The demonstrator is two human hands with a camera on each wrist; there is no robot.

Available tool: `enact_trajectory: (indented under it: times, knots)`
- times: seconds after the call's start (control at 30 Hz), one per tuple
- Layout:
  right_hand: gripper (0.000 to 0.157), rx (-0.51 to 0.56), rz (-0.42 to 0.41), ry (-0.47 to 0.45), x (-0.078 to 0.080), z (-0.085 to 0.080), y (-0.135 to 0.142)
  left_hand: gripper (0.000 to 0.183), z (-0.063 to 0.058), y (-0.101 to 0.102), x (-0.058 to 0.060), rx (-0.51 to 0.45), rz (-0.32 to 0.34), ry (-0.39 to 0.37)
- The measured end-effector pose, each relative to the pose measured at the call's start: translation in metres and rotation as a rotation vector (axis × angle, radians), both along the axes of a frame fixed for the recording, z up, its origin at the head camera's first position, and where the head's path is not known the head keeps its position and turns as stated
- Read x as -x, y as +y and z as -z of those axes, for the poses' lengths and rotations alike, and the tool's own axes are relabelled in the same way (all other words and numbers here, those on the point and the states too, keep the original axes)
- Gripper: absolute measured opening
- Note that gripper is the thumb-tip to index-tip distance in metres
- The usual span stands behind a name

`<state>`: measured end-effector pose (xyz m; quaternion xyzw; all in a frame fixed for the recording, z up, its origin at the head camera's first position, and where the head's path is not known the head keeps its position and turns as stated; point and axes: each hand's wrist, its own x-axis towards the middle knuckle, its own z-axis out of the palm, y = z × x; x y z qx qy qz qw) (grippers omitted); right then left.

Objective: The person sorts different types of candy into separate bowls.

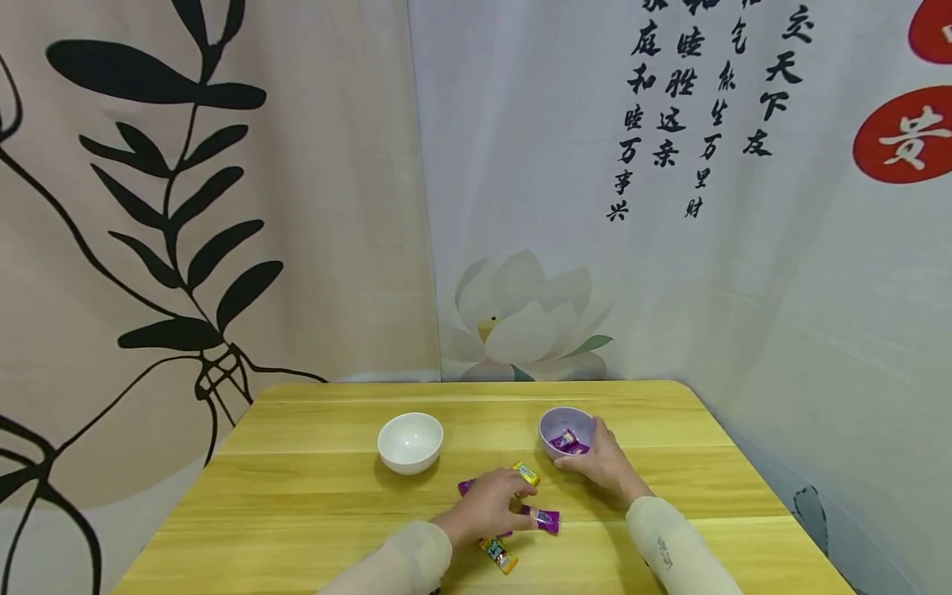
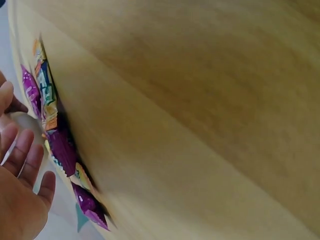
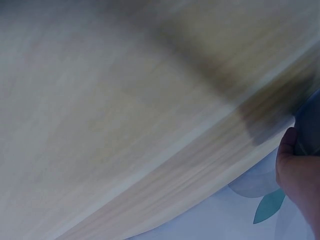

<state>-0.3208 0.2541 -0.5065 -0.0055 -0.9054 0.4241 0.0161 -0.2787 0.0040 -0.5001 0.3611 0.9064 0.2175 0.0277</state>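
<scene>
We note a pale wood-grain table [image 1: 312, 500], its far edge and both rounded far corners in sight. Right hand [image 1: 606, 464] grips a purple bowl [image 1: 554, 423] by the wall facing the table's right edge, fingers and thumb curved about the rim; the bowl sits a little in from the far edge, toward the far right corner. We see wrapped purple sweets [image 1: 567, 442] inside it. Left hand [image 1: 487, 504] is over the loose pile, nearer us than the bowls, fingers parted and loosely bent; we make out nothing in its grasp, though we cannot tell whether it touches a wrapper. Around it we log a yellow sweet [image 1: 528, 473] on the far-edge side, a purple sweet [image 1: 546, 520] on the right-edge side beside the thumb, a second yellow sweet [image 1: 500, 557] nearest us, and a purple wrapper end [image 1: 466, 486] toward the left edge. White bowl [image 1: 411, 444] stands upright near the far edge, well apart from the purple one. Behind, we record a printed cloth [image 1: 349, 207].
</scene>
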Motion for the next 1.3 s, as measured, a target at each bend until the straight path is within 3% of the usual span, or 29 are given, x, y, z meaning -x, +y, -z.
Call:
enact_trajectory:
  times: [0.33, 0.57, 0.77, 1.0, 1.3]
  knots:
    - [0.126, -0.006, 0.005, 0.001, 0.001, 0.002, 0.001, 0.042, 0.009, 0.003, 0.004, 0.01, 0.016, 0.029]
    - [0.124, -0.009, 0.008, 0.016, -0.002, 0.001, 0.0, 0.038, 0.013, 0.006, 0.005, 0.024, 0.069, 0.102]
    - [0.122, -0.006, 0.004, 0.024, -0.002, 0.0, -0.001, 0.038, 0.014, 0.008, 0.006, 0.049, 0.069, 0.105]
    - [0.123, -0.001, 0.003, 0.034, -0.002, 0.0, -0.001, 0.033, 0.018, 0.007, 0.007, 0.081, 0.086, 0.18]
    - [0.124, -0.008, 0.001, 0.025, -0.004, -0.001, -0.002, 0.027, 0.02, 0.007, 0.008, 0.097, 0.094, 0.184]
